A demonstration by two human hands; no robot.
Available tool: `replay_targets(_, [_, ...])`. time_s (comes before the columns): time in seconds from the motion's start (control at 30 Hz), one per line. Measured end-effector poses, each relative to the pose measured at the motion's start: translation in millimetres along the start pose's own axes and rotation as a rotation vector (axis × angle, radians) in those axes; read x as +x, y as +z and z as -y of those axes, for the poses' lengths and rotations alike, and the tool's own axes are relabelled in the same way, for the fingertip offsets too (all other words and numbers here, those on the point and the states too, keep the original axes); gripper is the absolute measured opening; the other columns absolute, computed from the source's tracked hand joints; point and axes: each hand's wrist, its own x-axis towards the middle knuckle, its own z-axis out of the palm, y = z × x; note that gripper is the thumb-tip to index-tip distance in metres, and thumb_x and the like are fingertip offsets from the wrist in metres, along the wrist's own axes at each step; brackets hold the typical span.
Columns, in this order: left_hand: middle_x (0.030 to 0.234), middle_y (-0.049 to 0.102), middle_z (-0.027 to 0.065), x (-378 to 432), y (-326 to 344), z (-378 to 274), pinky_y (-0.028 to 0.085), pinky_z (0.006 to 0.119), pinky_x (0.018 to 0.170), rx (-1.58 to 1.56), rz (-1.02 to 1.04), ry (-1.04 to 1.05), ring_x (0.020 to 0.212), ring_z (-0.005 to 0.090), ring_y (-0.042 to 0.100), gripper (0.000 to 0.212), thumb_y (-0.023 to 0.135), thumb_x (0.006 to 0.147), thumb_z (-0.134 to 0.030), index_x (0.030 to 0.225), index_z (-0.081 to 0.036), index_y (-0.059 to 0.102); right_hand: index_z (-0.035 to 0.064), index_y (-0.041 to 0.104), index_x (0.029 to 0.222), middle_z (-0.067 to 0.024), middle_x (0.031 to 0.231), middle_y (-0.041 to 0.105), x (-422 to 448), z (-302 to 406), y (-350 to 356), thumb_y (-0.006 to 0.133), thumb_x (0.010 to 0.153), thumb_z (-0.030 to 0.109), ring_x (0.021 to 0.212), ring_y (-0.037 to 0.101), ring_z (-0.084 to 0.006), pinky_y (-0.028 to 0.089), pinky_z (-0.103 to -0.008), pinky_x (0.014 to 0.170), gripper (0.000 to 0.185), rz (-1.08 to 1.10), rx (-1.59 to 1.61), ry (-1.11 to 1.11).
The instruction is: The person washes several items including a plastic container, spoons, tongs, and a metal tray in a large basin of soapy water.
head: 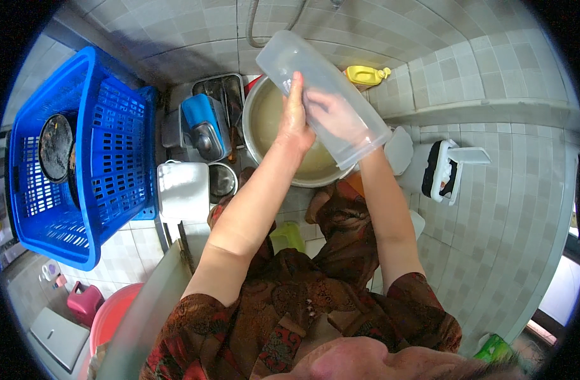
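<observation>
A long translucent plastic container (290, 54) is tilted above a large round metal basin (256, 142) of cloudy water. My left hand (295, 116) grips the container's left side from outside, thumb raised against the wall. Through the plastic my right hand (335, 116) shows blurred, reaching in from the near end; whether it holds anything inside I cannot tell. Behind the basin, at its right, lies a yellow plastic bottle (366, 75).
At the left stands a blue plastic basket (88, 156) with blackened pans. Beside the basin are a metal tray (218, 88), a blue-lidded container (202, 114) and a white rectangular container (183, 190). A wall-mounted paper holder (439, 173) is at the right.
</observation>
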Motion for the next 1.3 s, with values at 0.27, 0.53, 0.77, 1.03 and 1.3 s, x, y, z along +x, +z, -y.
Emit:
replay_targets(0.27, [0.137,0.039,0.0074,-6,5,15,0.028,0.043,0.105,0.037,0.057,-0.007,0.126,0.0257,0.035,0.084,0.065,0.077,-0.052,0.14,-0.012,0.027,0.0063,0.049,0.124,-0.0113,0.131,0.044,44,12,3,0.051,0.086,0.02,0.12,0.043,-0.0255,0.037,-0.0325,0.098,0.041,-0.423,-0.644,-0.417])
replay_targets(0.53, [0.129,0.044,0.0119,-12,20,10,0.038,0.04,0.099,-0.033,0.013,0.011,0.118,0.0255,0.044,0.09,0.081,0.068,-0.028,0.137,-0.008,0.026,0.007,0.051,0.119,-0.0125,0.116,0.053,62,16,10,0.054,0.084,0.025,0.107,0.051,-0.0308,0.044,-0.0376,0.087,0.04,-0.475,-0.873,0.043])
replay_targets(0.77, [0.13,0.043,0.0115,-1,5,8,0.037,0.04,0.1,0.004,0.05,-0.048,0.119,0.0258,0.043,0.085,0.077,0.071,-0.03,0.136,-0.008,0.027,0.0081,0.053,0.117,-0.0137,0.106,0.059,67,14,14,0.054,0.086,0.028,0.098,0.056,-0.0314,0.044,-0.0377,0.084,0.037,-0.433,-0.488,0.08])
replay_targets(1.03, [0.127,0.046,0.0075,-5,7,6,0.035,0.044,0.099,0.078,-0.074,-0.096,0.117,0.0243,0.044,0.074,0.073,0.071,-0.045,0.129,-0.011,0.041,0.003,0.053,0.12,-0.0076,0.109,0.06,39,-20,11,0.051,0.091,0.025,0.101,0.054,-0.0169,0.042,-0.0299,0.087,0.036,-0.163,0.075,-0.059])
replay_targets(1.3, [0.111,0.056,0.0072,7,1,-19,0.043,0.04,0.087,-0.009,-0.159,0.07,0.102,0.0254,0.053,0.05,0.06,0.082,-0.046,0.117,-0.011,0.051,-0.0007,0.053,0.12,-0.0056,0.108,0.059,-68,-16,-8,0.052,0.089,0.011,0.1,0.053,-0.0119,0.041,-0.0279,0.089,0.033,0.01,0.292,-0.044])
